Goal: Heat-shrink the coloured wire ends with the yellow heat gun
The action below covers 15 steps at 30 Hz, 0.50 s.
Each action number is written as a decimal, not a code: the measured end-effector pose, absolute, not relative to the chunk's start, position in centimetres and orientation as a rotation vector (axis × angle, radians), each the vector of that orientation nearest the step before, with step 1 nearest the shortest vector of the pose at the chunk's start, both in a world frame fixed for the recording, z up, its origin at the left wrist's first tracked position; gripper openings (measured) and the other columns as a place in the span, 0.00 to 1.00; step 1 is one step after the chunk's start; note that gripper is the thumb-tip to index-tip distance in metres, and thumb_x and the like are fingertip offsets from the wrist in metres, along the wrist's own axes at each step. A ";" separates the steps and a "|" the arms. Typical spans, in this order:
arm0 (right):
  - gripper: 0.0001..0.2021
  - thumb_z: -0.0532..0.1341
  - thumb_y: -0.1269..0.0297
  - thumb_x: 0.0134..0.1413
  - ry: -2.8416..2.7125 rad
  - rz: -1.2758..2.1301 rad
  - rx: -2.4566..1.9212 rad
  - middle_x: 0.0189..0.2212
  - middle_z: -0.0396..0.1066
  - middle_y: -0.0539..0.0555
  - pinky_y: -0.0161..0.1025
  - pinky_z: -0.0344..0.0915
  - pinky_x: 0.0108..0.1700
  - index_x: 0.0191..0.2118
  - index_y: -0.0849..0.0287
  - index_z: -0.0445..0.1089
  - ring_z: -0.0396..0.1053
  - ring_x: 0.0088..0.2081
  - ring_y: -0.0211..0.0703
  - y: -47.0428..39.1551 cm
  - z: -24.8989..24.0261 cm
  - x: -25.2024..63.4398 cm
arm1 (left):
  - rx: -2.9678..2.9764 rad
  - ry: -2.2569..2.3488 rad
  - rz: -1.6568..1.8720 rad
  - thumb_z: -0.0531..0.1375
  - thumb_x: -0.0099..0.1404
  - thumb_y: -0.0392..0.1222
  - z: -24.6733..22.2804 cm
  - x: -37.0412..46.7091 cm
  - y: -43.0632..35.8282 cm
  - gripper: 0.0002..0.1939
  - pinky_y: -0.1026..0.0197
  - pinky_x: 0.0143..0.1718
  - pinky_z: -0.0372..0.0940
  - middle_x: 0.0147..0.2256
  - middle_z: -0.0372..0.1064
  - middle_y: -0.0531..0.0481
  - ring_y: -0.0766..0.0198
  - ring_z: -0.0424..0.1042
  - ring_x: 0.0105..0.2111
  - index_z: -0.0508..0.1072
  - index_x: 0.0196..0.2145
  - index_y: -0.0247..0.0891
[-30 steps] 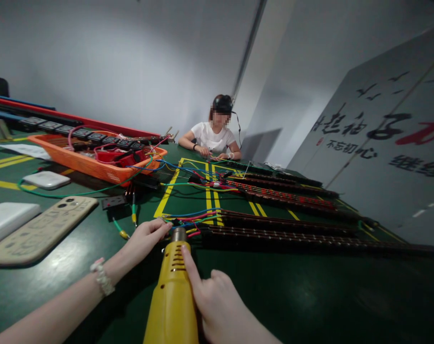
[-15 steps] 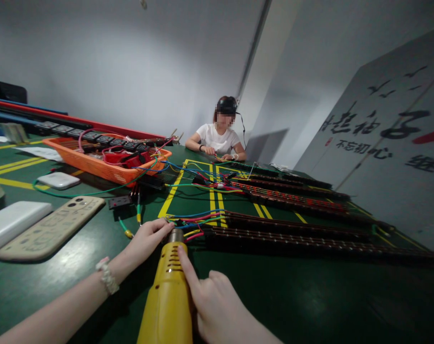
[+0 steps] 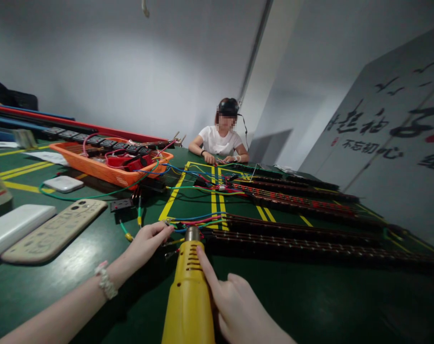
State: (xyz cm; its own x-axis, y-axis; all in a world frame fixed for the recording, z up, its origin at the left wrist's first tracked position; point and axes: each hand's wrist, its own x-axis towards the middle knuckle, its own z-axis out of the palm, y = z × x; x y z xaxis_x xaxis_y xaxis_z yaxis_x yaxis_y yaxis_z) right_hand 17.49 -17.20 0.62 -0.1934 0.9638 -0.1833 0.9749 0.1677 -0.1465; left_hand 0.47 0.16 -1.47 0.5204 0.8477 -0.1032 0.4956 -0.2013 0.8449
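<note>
My right hand (image 3: 238,301) is wrapped round a yellow heat gun (image 3: 190,291), its index finger stretched along the vented side. The metal nozzle (image 3: 193,233) points away from me at a bundle of coloured wires (image 3: 202,220). These wires come out of the left ends of long dark strips (image 3: 303,241) lying across the table. Just left of the nozzle, my left hand (image 3: 154,237) pinches wire ends between thumb and fingers. The fingertips hide part of the wires they hold.
An orange basket (image 3: 120,177) with wires and red parts stands at the left back. A phone (image 3: 55,231), a white box-shaped object (image 3: 19,229) and a white case (image 3: 63,184) lie left. Opposite sits a person (image 3: 222,138) handling wires. More wired strips (image 3: 292,196) lie farther back.
The heat gun has shifted right along the wires with my right hand, uncovering some wire ends beside the nozzle. My left hand keeps its pinch in nearly the same place.
</note>
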 end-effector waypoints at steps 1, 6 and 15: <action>0.49 0.47 0.77 0.38 2.356 -0.370 1.975 0.31 0.69 0.49 0.36 0.56 0.34 0.59 0.58 0.07 0.63 0.28 0.42 -17.4 0.6 17.8 | 1.856 1.110 0.491 0.48 0.54 0.63 -1.5 0.5 0.2 0.28 0.75 0.29 0.49 0.23 0.55 0.53 0.79 0.54 0.26 0.60 0.22 0.30; 0.47 0.46 0.79 0.40 2.296 -0.469 2.053 0.34 0.69 0.50 0.37 0.58 0.37 0.60 0.55 0.10 0.61 0.31 0.42 -18.2 0.2 18.8 | 1.854 1.114 0.490 0.48 0.54 0.63 -1.6 0.4 0.3 0.28 0.75 0.29 0.49 0.23 0.56 0.53 0.79 0.55 0.26 0.61 0.23 0.30; 0.31 0.49 0.74 0.48 2.072 -0.701 2.366 0.35 0.69 0.53 0.44 0.60 0.45 0.61 0.55 0.50 0.65 0.38 0.44 -18.0 0.6 18.8 | 1.836 1.118 0.480 0.48 0.54 0.63 -1.4 0.5 0.2 0.28 0.74 0.29 0.48 0.23 0.56 0.53 0.79 0.54 0.26 0.60 0.23 0.30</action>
State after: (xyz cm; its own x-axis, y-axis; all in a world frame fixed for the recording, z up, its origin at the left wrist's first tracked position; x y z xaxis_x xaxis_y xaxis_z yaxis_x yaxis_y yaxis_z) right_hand 18.77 -18.03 0.59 0.0800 0.9604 -0.2670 0.9252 -0.1712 -0.3386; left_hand 0.52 0.15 -1.44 0.5146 0.8489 -0.1209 0.4971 -0.1805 0.8487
